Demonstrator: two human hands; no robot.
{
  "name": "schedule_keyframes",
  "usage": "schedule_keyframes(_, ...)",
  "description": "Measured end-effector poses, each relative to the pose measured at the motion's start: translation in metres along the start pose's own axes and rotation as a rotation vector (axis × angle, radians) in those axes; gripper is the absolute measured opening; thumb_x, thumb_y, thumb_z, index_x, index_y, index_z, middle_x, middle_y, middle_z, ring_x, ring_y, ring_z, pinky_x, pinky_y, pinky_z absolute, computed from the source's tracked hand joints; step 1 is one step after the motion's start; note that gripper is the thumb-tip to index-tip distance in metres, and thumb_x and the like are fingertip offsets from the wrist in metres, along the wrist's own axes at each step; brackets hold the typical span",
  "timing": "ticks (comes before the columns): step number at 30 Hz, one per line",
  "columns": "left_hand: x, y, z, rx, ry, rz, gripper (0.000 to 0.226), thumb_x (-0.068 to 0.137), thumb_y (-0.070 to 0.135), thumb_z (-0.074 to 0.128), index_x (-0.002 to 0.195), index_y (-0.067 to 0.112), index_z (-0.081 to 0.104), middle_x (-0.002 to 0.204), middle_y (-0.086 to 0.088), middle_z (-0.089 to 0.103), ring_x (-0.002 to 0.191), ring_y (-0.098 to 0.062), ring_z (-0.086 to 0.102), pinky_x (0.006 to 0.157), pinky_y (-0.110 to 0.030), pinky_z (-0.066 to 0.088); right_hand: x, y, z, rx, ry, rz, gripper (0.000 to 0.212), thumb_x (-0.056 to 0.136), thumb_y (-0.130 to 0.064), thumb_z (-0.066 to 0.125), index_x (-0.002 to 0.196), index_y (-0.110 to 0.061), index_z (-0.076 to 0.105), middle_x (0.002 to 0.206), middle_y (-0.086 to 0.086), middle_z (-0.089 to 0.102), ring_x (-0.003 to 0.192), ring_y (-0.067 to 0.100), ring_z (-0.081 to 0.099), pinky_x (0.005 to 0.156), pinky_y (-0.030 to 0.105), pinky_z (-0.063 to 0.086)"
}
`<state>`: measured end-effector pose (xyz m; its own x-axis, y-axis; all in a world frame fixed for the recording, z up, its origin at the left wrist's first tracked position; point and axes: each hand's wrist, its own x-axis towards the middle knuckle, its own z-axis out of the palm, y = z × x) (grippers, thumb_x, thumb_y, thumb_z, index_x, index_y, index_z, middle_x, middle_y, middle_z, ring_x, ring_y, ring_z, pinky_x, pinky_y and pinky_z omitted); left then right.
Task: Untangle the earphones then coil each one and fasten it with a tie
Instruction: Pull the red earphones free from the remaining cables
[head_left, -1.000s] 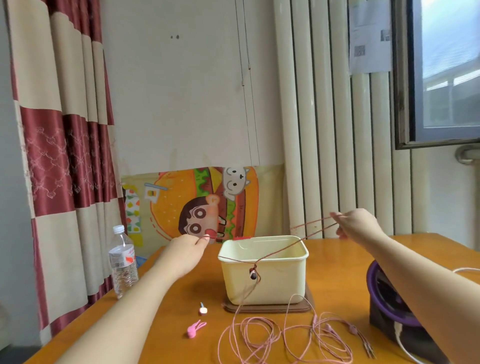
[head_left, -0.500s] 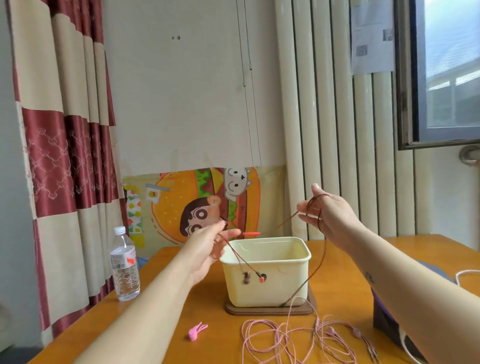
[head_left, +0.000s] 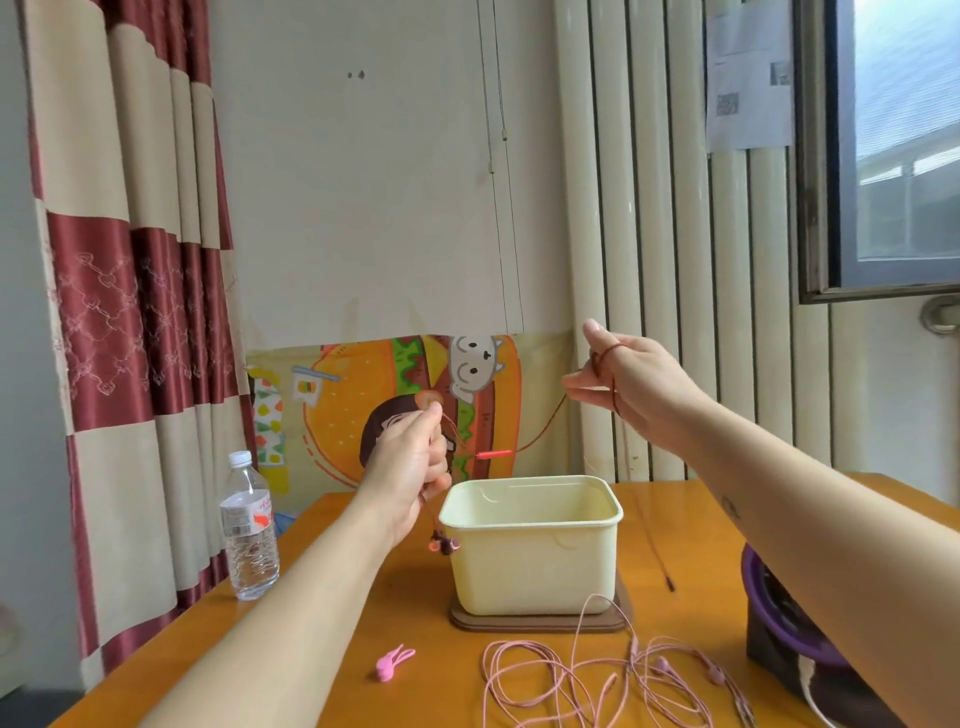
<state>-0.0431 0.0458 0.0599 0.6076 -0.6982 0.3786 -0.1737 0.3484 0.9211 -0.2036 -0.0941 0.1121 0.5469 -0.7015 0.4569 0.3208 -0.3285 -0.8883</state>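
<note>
Orange varnished wood forms the table (head_left: 410, 613), which stands against a cream wall with a cartoon burger poster (head_left: 363, 384). A red and cream curtain (head_left: 130, 312) hangs to the left.

Both hands are raised above the table and share the dark red wired earphones (head_left: 493, 454). The left hand (head_left: 410, 457) has its fingers curled and pinches the cable. The two earbuds (head_left: 442, 544) dangle below it, just beside the near left corner of the pale yellow plastic tub (head_left: 535, 551). The right hand (head_left: 628, 384) is higher, with its fingers partly spread. Cable is looped around them, and the thumb and a fingertip nip the strand that sags towards the left hand. The red plug section sits midway along this strand.

The tub stands on a flat brown board (head_left: 535, 621). In front of it the pink wired earphones (head_left: 597, 680) lie in loose loops on the table. A pink rabbit-shaped tie (head_left: 394, 662) lies to their left, apart from them. A clear plastic water bottle (head_left: 248, 530) stands near the left edge, and a purple and black object (head_left: 779, 623) sits at the right.
</note>
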Motion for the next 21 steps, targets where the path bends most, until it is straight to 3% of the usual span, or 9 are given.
schedule_keyframes(3,-0.001,0.007,-0.009,-0.032,0.023,0.061,0.037,0.102,0.028,0.038,0.066,0.018,0.037,0.046,0.009,0.024,0.041,-0.008,0.019,0.044,-0.022,0.023,-0.003,-0.009,0.022,0.030,-0.127,0.057,0.039,0.098,-0.035,0.044,0.073,-0.009,0.059,0.057,0.004,0.059,0.078,0.020,0.064,0.088,0.039,0.054)
schedule_keyframes(6,-0.005,0.010,-0.024,0.058,0.058,0.109,0.033,0.102,0.027,0.038,0.073,0.014,0.049,0.046,0.011,0.025,0.039,-0.006,0.021,0.041,-0.019,0.025,-0.007,-0.009,0.046,0.007,-0.248,0.098,0.042,0.098,-0.038,0.043,0.094,0.000,0.061,0.062,0.005,0.062,0.074,0.018,0.066,0.079,0.033,0.056)
schedule_keyframes(10,-0.015,0.003,-0.048,0.239,0.043,0.112,0.029,0.102,0.028,0.037,0.091,0.013,0.060,0.047,0.013,0.026,0.040,-0.004,0.024,0.043,-0.019,0.026,-0.016,0.005,0.078,-0.070,-0.408,0.191,0.040,0.098,-0.037,0.044,0.077,-0.005,0.054,0.071,0.008,0.063,0.079,0.025,0.068,0.080,0.037,0.057)
schedule_keyframes(14,-0.023,-0.016,-0.074,0.329,0.062,0.012,0.032,0.102,0.030,0.038,0.094,0.012,0.062,0.046,0.013,0.027,0.039,-0.004,0.026,0.042,-0.017,0.028,-0.025,0.045,0.104,-0.271,-0.553,0.341,0.032,0.099,-0.031,0.046,0.084,-0.005,0.053,0.087,0.012,0.062,0.078,0.024,0.068,0.079,0.038,0.057)
schedule_keyframes(17,-0.033,-0.034,-0.087,0.417,0.030,-0.120,0.032,0.101,0.034,0.038,0.098,0.014,0.063,0.047,0.012,0.029,0.040,-0.005,0.028,0.044,-0.018,0.030,-0.031,0.079,0.118,-0.499,-0.646,0.438,0.021,0.099,-0.023,0.047,0.101,-0.005,0.055,0.097,0.008,0.060,0.083,0.024,0.068,0.069,0.030,0.058)
schedule_keyframes(21,-0.045,-0.063,-0.099,0.563,-0.075,-0.271,0.030,0.100,0.036,0.038,0.102,0.019,0.063,0.055,0.009,0.034,0.043,-0.006,0.032,0.045,-0.019,0.032,-0.036,0.112,0.122,-0.952,-0.861,0.346,0.035,0.095,-0.017,0.053,0.129,-0.009,0.053,0.118,0.008,0.061,0.097,0.022,0.065,0.077,0.025,0.056)
